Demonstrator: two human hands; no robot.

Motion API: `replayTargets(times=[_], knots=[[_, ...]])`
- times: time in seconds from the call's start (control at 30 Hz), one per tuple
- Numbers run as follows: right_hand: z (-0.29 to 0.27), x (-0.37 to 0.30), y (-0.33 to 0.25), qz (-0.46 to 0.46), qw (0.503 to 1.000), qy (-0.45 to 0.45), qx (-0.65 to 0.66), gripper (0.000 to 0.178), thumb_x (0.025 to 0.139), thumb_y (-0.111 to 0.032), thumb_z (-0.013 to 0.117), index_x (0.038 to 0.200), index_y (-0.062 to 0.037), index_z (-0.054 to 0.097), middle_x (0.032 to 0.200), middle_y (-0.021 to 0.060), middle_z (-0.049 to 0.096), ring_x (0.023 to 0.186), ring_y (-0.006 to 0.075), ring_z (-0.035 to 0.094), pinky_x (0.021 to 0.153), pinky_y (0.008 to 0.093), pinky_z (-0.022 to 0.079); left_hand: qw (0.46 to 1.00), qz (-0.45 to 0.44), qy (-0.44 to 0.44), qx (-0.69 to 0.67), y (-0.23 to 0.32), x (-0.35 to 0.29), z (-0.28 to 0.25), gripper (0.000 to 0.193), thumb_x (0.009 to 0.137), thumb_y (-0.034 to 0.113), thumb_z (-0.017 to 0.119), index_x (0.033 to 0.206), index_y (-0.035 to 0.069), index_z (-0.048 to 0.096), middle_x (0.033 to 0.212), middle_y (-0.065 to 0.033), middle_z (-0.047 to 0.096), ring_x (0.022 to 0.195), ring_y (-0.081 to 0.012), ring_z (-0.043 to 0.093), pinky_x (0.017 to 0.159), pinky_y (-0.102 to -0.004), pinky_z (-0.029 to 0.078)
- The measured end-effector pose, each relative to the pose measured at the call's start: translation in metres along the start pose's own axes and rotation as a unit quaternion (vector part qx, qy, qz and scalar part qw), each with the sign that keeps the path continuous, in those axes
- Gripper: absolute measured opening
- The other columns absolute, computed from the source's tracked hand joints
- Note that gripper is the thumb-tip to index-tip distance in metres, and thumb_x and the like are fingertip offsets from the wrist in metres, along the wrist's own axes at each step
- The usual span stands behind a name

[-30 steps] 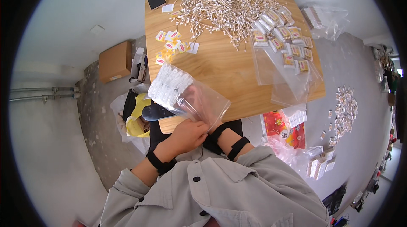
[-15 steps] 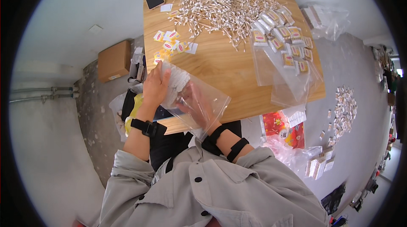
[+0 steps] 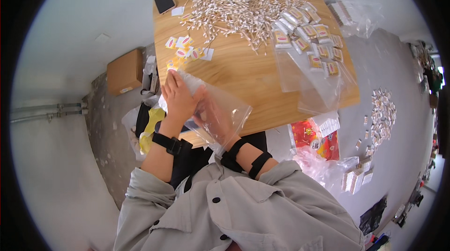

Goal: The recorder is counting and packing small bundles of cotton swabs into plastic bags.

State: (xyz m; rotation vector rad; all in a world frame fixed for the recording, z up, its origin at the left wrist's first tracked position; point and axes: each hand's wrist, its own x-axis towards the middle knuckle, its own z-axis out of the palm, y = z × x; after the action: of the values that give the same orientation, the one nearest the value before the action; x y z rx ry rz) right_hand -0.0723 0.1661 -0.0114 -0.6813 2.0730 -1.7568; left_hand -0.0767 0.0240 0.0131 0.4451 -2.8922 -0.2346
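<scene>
A clear plastic bag [image 3: 236,105] with a white stack inside its far end is held over the near left edge of the table. My left hand [image 3: 177,98] lies closed over the bag's left side, covering most of the white contents. Through the clear film I see my right hand [image 3: 216,119], its fingers curled against the bag close to the left fingertips. Whether that hand is inside the bag or behind it, I cannot tell. Just beyond my left fingers lie several small yellow and white labels [image 3: 183,52].
A large heap of cotton swabs [image 3: 239,2] spreads over the far part of the wooden table [image 3: 234,75]. Small packed swab bags [image 3: 323,50] lie on larger clear bags at the right. A black phone-like device [image 3: 164,1] sits far left. More packets [image 3: 383,115] cover the floor at right.
My left hand has slid inward over the bag toward my right hand, covering the white stack more. The whole view has shifted slightly.
</scene>
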Motion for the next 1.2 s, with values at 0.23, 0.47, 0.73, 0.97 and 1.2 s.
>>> replayTargets(times=[0.23,0.47,0.73,0.97,1.2], knots=[[-0.005,0.004,0.008,-0.045,0.998,-0.005,-0.046,0.078,0.076,-0.008,0.067,0.140,-0.0025,0.023,0.123,0.0195,0.049,0.108,0.0368,0.052,0.087,0.0403,0.045,0.998,-0.048,-0.009,0.028,0.019,-0.002,0.001,0.093,0.082,0.054,0.056,0.138,-0.011,0.019,0.142,-0.0307,0.024,0.133,-0.0443,0.023,0.107,-0.0569,0.016],[-0.012,0.006,0.004,0.007,0.998,-0.054,-0.037,0.077,0.077,-0.009,0.064,0.141,-0.0034,0.022,0.113,0.0186,0.053,0.099,0.0363,0.053,0.084,0.0392,0.046,0.995,-0.056,0.037,0.078,0.024,0.004,0.010,0.090,0.086,0.053,0.051,0.139,-0.011,0.017,0.140,-0.0324,0.026,0.131,-0.0467,0.024,0.106,-0.0571,0.020],[-0.141,-0.003,-0.008,0.173,0.858,-0.484,0.003,0.021,0.086,-0.014,0.058,0.102,-0.0014,0.059,0.087,0.0105,0.061,0.079,0.0190,0.060,0.073,0.0312,0.049,0.992,-0.061,0.035,0.100,0.022,0.006,0.001,0.087,0.086,0.052,0.052,0.139,-0.009,0.019,0.141,-0.0299,0.027,0.131,-0.0434,0.026,0.107,-0.0529,0.021],[-0.286,0.103,0.009,-0.028,0.884,0.122,-0.450,0.030,0.072,-0.001,0.057,0.100,-0.0072,0.060,0.089,0.0119,0.053,0.086,0.0315,0.054,0.072,0.0367,0.046,0.993,-0.059,0.027,0.096,0.025,0.006,0.005,0.088,0.086,0.051,0.052,0.140,-0.009,0.017,0.142,-0.0296,0.025,0.131,-0.0437,0.026,0.108,-0.0535,0.020],[-0.320,0.196,0.035,-0.096,0.742,0.084,-0.658,0.065,0.065,-0.003,0.072,0.125,-0.0143,0.050,0.109,0.0149,0.045,0.106,0.0326,0.050,0.089,0.0418,0.043,0.994,-0.072,0.020,0.084,0.026,0.007,0.005,0.088,0.085,0.052,0.053,0.140,-0.008,0.018,0.143,-0.0287,0.024,0.132,-0.0432,0.026,0.108,-0.0533,0.020]])
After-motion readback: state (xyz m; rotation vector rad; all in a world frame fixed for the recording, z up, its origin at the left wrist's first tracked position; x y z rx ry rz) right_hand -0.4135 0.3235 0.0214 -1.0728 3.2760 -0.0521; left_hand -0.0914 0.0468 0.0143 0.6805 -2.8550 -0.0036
